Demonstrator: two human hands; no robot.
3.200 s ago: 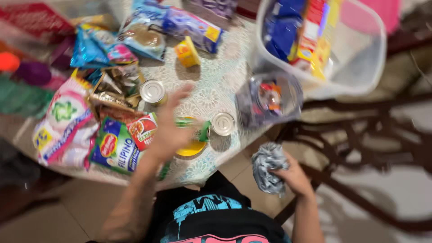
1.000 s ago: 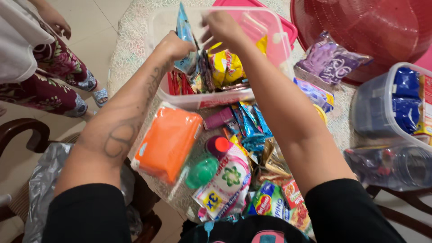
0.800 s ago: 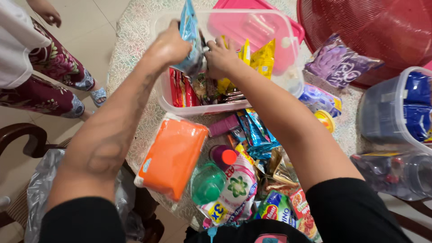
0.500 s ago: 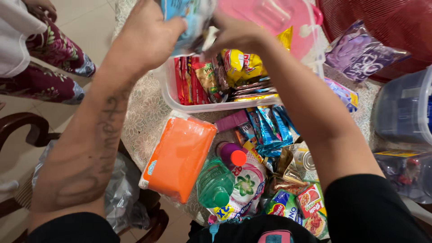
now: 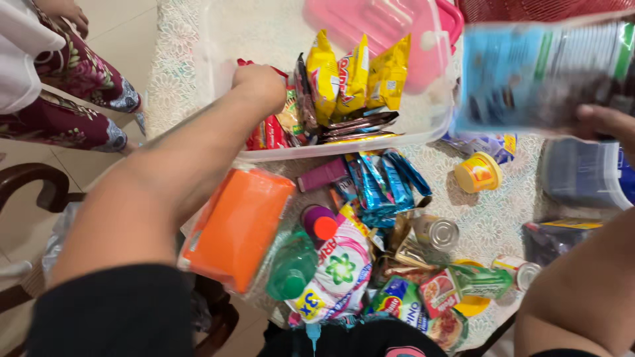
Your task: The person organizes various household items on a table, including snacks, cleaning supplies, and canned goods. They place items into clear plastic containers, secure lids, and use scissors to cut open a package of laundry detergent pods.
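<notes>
Groceries crowd the lace-covered bench (image 5: pixel 493 221) as I look down from the head camera. My left hand (image 5: pixel 261 84) reaches into the clear plastic tub (image 5: pixel 423 129), its knuckles curled down among the red sachets (image 5: pixel 264 135) standing at the tub's near left side; the fingers are hidden, so I cannot tell whether that grip is closed on a sachet or merely pressing against them. Just right of the hand, yellow snack packs (image 5: pixel 354 73) stand upright in the tub, with a pink lid (image 5: pixel 390 26) lying behind them. My right hand (image 5: pixel 605 122) is raised at the right edge of the view, its grip clamped on a blurred blue packet (image 5: pixel 529 73) held in the air above the bench, well apart from the tub's contents.

On the bench in front of the tub lie an orange pack (image 5: pixel 238 228), a green bottle (image 5: pixel 291 268), a white-and-pink detergent pouch (image 5: pixel 337 271), blue sachets (image 5: pixel 380 185), two tins (image 5: pixel 436 233) and a small yellow cup (image 5: pixel 477 173). A second clear container (image 5: pixel 582 178) stands at the right. At upper left, another person in floral trousers (image 5: pixel 66 99) stands on the tiled floor beside a dark wooden chair (image 5: pixel 26 192).
</notes>
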